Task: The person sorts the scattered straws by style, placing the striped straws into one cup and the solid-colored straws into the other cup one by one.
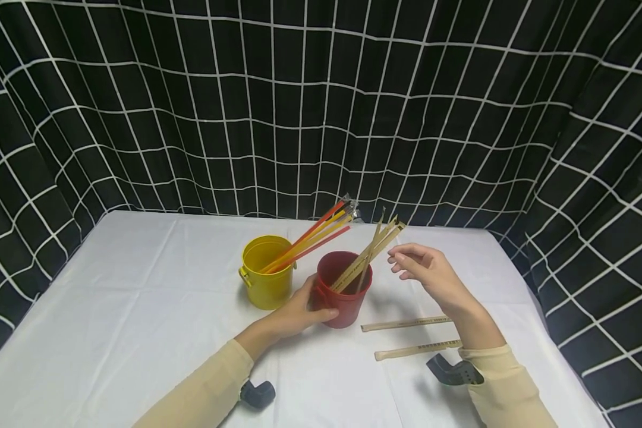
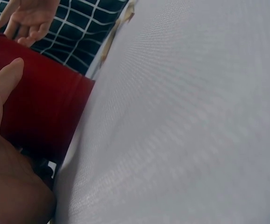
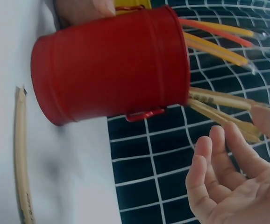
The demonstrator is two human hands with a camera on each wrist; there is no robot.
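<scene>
A small red bucket (image 1: 343,312) stands on the white cloth, and several narrow tan paper-wrapped sticks (image 1: 365,259) with printed lettering lean out of it to the right. My left hand (image 1: 295,311) grips the bucket from its left side, the thumb across the front. Part of that hand is hidden behind the bucket. To the right of the leaning sticks is my right hand (image 1: 427,270), raised above the cloth with loosely bent fingers and nothing in them. Two more tan wrapped sticks, an upper one (image 1: 401,324) and a lower one (image 1: 412,349), lie below it, partly covered by the right forearm.
Left of the red bucket stands a yellow bucket (image 1: 269,291), with several red, orange and yellow sticks (image 1: 312,241) slanting out in clear wrapping. A black curtain with a white grid (image 1: 299,107) surrounds the table's back and sides. White cloth (image 1: 155,321) covers the table.
</scene>
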